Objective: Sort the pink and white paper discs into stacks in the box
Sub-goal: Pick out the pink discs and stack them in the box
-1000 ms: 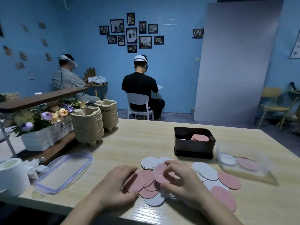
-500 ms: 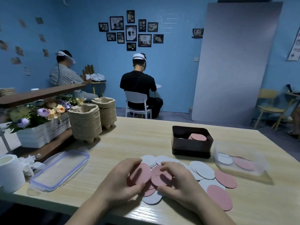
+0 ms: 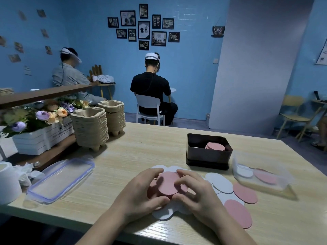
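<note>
Pale wooden table [image 3: 141, 147] bears the dark box [image 3: 208, 156]. Just in front of the box, left hand [image 3: 139, 195] and right hand [image 3: 200, 197] together pinch a pink stack [image 3: 168, 184] above loose discs [image 3: 221, 183]. Best to square its edges before carrying it boxward.

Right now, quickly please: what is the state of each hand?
Left hand: holds a small stack of pink discs, fingers curled round its left edge.
Right hand: holds the same pink discs, thumb on top.
</note>
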`<state>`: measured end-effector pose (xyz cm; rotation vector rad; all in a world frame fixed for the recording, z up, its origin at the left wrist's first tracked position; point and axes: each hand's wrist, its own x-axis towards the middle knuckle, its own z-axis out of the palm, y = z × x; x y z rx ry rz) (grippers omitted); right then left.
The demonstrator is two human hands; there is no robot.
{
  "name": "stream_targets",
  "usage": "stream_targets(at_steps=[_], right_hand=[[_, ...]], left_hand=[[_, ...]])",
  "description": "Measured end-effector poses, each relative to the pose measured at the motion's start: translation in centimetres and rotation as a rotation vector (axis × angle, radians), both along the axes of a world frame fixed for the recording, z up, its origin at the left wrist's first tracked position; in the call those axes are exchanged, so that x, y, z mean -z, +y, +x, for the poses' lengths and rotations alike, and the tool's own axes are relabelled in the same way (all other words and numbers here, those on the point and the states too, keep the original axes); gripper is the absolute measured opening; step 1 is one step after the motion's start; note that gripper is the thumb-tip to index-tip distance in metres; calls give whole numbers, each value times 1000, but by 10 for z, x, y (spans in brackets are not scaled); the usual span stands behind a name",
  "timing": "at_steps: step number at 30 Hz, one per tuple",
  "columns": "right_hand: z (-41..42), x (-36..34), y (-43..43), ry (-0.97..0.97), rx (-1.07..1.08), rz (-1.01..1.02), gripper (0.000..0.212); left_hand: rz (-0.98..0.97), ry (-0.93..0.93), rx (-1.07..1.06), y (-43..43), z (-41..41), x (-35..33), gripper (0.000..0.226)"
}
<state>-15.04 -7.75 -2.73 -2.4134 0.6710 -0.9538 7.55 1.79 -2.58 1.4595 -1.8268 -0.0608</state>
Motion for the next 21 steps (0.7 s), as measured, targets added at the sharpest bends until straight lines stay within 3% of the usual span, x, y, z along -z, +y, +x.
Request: stream_targets(at_steps=[3,6,21], right_hand=[[-2,-1,1,-57,20,25,18],[-1,0,2,-68,11,40,17],[-1,-1,2,12,-33,42,28]], left_hand=[[-70,-10,0,0,0,-2,35],[-120,-41,34,2,0,-2,22],[-115,-88,92,-4,-3,7,23]])
